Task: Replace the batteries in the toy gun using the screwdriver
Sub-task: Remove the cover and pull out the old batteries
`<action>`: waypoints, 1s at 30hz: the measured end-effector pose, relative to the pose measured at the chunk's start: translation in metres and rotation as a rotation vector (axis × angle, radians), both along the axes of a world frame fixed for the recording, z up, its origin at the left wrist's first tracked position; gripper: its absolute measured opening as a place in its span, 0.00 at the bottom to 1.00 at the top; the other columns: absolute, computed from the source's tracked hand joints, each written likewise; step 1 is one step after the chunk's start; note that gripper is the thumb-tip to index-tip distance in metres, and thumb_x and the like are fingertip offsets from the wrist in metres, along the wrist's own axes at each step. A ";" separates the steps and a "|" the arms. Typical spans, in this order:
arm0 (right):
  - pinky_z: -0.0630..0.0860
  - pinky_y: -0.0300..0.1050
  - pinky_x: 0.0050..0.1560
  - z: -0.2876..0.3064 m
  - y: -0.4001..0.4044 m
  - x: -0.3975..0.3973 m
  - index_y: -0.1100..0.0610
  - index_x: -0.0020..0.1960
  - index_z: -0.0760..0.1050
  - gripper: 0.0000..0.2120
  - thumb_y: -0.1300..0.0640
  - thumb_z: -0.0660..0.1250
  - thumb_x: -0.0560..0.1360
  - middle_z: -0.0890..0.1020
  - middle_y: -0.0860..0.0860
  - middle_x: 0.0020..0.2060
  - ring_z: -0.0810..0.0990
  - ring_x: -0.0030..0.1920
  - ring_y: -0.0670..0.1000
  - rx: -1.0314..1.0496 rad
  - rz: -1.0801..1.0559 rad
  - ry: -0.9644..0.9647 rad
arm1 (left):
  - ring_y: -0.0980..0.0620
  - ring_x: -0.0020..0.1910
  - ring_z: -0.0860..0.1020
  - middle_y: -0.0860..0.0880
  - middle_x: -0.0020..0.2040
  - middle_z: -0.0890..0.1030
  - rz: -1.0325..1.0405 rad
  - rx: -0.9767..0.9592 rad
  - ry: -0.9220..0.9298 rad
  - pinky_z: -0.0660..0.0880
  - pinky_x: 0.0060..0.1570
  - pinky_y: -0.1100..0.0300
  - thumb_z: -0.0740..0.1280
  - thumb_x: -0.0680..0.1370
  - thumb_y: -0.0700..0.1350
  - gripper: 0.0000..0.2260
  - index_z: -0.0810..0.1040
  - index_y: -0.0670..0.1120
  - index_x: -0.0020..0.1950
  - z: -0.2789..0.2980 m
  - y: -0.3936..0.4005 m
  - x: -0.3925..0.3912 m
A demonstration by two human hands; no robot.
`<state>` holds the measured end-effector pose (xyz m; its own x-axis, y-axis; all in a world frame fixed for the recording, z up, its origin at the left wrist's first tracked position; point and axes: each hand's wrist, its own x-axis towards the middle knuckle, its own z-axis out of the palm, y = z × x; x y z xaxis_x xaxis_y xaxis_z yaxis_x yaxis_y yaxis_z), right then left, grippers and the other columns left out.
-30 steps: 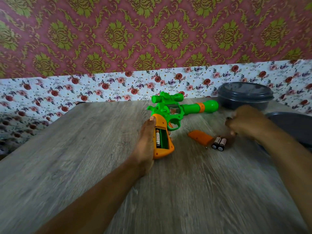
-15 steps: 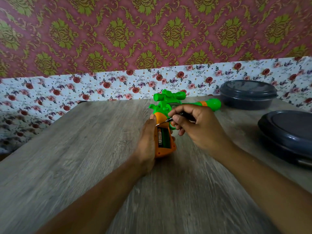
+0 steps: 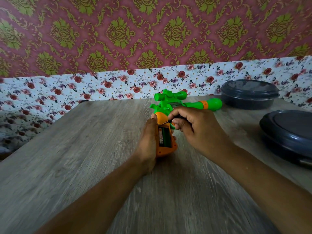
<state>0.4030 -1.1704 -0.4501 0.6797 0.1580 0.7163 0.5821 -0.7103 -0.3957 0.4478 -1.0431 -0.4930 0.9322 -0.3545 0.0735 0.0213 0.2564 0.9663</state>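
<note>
- Grey wood-grain table (image 3: 70,166) runs back to a wall papered in red and gold above a band of small roses.
- Near the middle of the table lies a toy gun (image 3: 166,125), its orange grip towards the camera and its green barrel reaching away to the right, ending in a rounded green muzzle with an orange ring.
- The grip's long axis runs roughly front to back; the barrel's runs left to right.
- A green scope sits on top, parallel to the barrel.
- The battery slot in the grip is uncovered, with one battery (image 3: 160,136) lying lengthwise along its left side.
- The left hand (image 3: 148,141) clasps the grip from the left, thumb up along its edge.
- The right hand (image 3: 194,129) curls its fingers round a screwdriver (image 3: 168,121), whose thin tip touches the top of the grip.
- Two dark lidded containers (image 3: 249,94) stand at the right, well apart from the gun.
</note>
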 end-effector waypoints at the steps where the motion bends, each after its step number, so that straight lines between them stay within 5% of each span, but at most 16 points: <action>1: 0.69 0.27 0.36 0.000 0.000 0.000 0.59 0.46 0.79 0.09 0.58 0.60 0.73 0.71 0.35 0.30 0.75 0.32 0.36 0.000 0.002 0.006 | 0.51 0.36 0.79 0.43 0.45 0.78 0.004 -0.004 0.002 0.78 0.35 0.62 0.50 0.80 0.59 0.28 0.70 0.38 0.66 -0.001 0.000 0.001; 12: 0.71 0.32 0.38 -0.009 0.001 0.004 0.56 0.46 0.78 0.06 0.61 0.63 0.73 0.78 0.43 0.36 0.76 0.37 0.42 0.008 0.013 0.083 | 0.46 0.44 0.78 0.38 0.51 0.79 -0.014 -0.006 -0.053 0.78 0.38 0.58 0.56 0.74 0.63 0.30 0.73 0.40 0.63 -0.003 0.000 0.001; 16: 0.75 0.37 0.35 -0.012 0.002 0.006 0.53 0.42 0.77 0.06 0.61 0.64 0.75 0.79 0.47 0.31 0.77 0.30 0.41 0.473 0.115 0.369 | 0.50 0.40 0.78 0.42 0.44 0.78 -0.074 0.008 -0.122 0.75 0.37 0.60 0.56 0.76 0.61 0.22 0.75 0.44 0.53 -0.003 0.000 0.001; 20: 0.74 0.37 0.27 -0.013 0.005 0.006 0.64 0.46 0.76 0.08 0.61 0.61 0.77 0.76 0.54 0.28 0.74 0.26 0.47 0.757 0.173 0.463 | 0.47 0.42 0.75 0.44 0.43 0.76 -0.014 -0.011 -0.129 0.75 0.40 0.56 0.59 0.78 0.53 0.16 0.73 0.43 0.57 -0.004 -0.003 0.003; 23: 0.73 0.36 0.25 -0.012 0.007 0.005 0.61 0.42 0.75 0.10 0.60 0.59 0.78 0.76 0.55 0.28 0.73 0.27 0.49 0.877 0.164 0.465 | 0.46 0.46 0.76 0.44 0.47 0.78 0.043 0.006 -0.132 0.75 0.46 0.52 0.58 0.81 0.46 0.11 0.73 0.44 0.60 -0.007 -0.003 0.004; 27: 0.72 0.35 0.25 -0.009 0.002 0.005 0.60 0.40 0.74 0.12 0.58 0.58 0.79 0.76 0.55 0.28 0.73 0.28 0.50 0.917 0.121 0.448 | 0.49 0.41 0.79 0.46 0.45 0.79 0.038 0.031 -0.110 0.77 0.35 0.59 0.56 0.82 0.46 0.09 0.74 0.55 0.55 -0.005 -0.002 0.002; 30: 0.73 0.36 0.27 -0.009 0.002 0.006 0.59 0.39 0.73 0.13 0.56 0.57 0.79 0.76 0.55 0.29 0.74 0.29 0.50 0.901 0.097 0.452 | 0.48 0.43 0.79 0.46 0.47 0.80 0.050 0.042 -0.112 0.77 0.39 0.55 0.58 0.81 0.46 0.08 0.74 0.56 0.54 -0.007 -0.002 0.004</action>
